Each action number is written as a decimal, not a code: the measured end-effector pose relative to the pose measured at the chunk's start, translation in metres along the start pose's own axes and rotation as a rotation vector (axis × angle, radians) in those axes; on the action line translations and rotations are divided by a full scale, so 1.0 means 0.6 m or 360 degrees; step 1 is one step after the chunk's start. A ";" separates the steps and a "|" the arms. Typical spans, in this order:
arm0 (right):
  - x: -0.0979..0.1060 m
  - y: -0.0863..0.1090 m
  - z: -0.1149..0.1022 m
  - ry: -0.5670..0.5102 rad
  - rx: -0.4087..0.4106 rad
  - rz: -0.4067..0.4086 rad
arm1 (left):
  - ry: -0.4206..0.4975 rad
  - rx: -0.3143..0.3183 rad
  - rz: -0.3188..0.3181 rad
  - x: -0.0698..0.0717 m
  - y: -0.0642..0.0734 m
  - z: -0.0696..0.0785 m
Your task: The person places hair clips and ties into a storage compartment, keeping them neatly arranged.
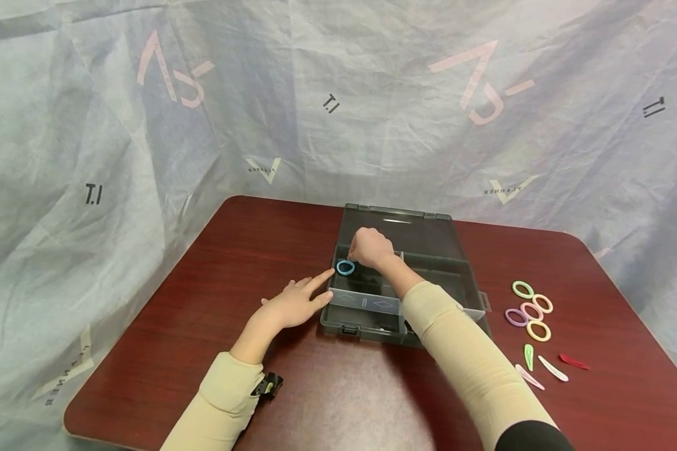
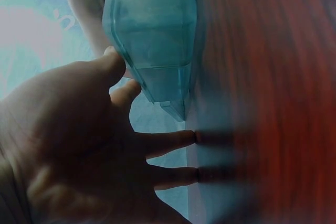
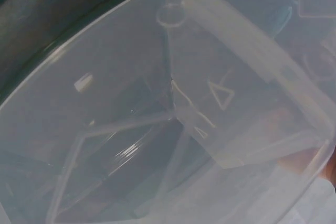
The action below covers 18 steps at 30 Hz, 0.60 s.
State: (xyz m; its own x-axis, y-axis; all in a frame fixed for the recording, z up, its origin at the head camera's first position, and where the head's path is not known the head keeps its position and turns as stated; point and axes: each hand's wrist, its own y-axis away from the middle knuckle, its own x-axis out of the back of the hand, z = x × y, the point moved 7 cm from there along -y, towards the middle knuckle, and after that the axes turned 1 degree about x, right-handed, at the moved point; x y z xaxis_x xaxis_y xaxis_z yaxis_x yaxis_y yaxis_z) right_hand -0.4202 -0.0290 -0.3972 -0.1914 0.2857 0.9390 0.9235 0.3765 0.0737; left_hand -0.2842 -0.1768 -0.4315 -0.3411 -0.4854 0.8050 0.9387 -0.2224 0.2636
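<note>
A smoky clear divided plastic box (image 1: 367,339) lies on the table with its lid (image 1: 400,232) folded back. Over the box's left part, my right hand (image 1: 372,248) is curled, its fingertips hidden beneath it. A blue ring-shaped hair tie (image 1: 346,268) shows in the left compartment right beside those fingers; whether they pinch it cannot be told. My left hand (image 1: 296,302) is at the box's left side, fingers extended, with thumb and index finger at the wall. Close up in the left wrist view, the left hand (image 2: 79,129) touches the box's side (image 2: 155,30).
To the box's right lie several pastel ring hair ties (image 1: 538,331). Nearer the front are a green snap hair clip (image 1: 528,357), a white one (image 1: 553,368), a pink one (image 1: 530,377) and a red one (image 1: 573,362). Transparent dividers (image 3: 226,87) fill the right wrist view.
</note>
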 end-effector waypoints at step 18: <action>0.030 -0.005 -0.007 -0.0244 0.0156 0.0033 | 0.0012 -0.0009 0.0006 0.002 -0.004 -0.017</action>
State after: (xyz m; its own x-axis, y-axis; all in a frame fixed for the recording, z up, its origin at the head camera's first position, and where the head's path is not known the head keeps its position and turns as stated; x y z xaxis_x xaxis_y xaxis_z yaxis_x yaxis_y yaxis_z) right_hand -0.4253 -0.0288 -0.3794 -0.2282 0.4223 0.8773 0.8923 0.4512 0.0149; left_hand -0.2873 -0.1857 -0.4366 -0.3378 -0.4925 0.8021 0.9397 -0.2251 0.2575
